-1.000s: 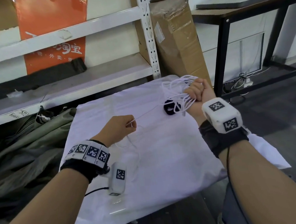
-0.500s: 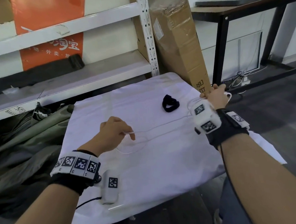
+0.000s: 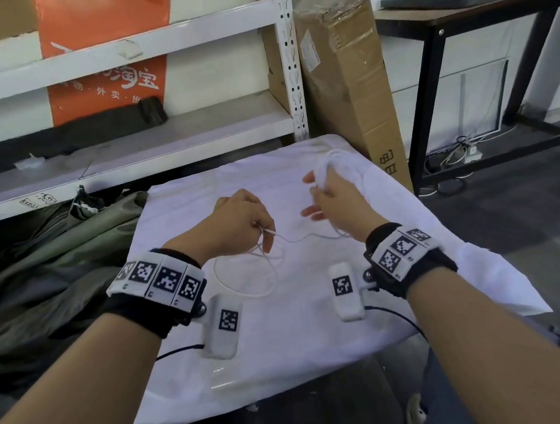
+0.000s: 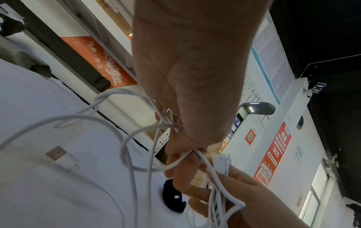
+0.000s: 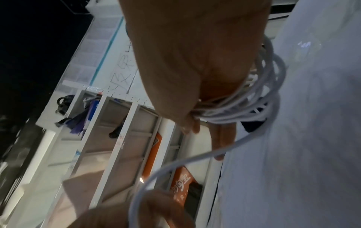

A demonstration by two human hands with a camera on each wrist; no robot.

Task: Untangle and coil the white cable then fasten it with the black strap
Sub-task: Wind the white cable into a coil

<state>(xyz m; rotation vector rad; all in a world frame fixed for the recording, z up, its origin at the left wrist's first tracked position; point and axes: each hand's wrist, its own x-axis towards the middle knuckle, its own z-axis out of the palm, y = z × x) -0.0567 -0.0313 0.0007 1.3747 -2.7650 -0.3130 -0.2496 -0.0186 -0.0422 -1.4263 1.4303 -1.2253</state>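
Fingers of the right hand (image 3: 333, 194) are spread and nearly straight, with a bundle of finished loops of the white cable (image 3: 337, 165) wound round them; the right wrist view shows the turns stacked against the palm, held under the thumb. Fingers of the left hand (image 3: 235, 221) are curled, thumb and forefinger pinching the loose run of cable just left of centre in the head view. From that pinch a slack strand crosses to the right hand, and a wide loose loop lies on the white cloth (image 3: 409, 220) below the left hand. In the left wrist view the USB plug (image 4: 61, 157) rests on the cloth at the lower left of the frame, so the tail is not yet wound in.

The black strap (image 4: 173, 199) lies on the cloth at the lower middle of the left wrist view, close under the two hands; in the head view the right hand hides it.

Coiling appears to be well along, with one loop and the plug end left. To do this step well, the left hand should probably let the cable slide through its pinch under light tension, feeding each turn flat beside the last instead of across it. The right fingers ought to stay spread enough to keep the loops even, with the thumb holding them down. The floor loop looks liable to twist or catch on itself, so it is worth drawing it out straight before winding.
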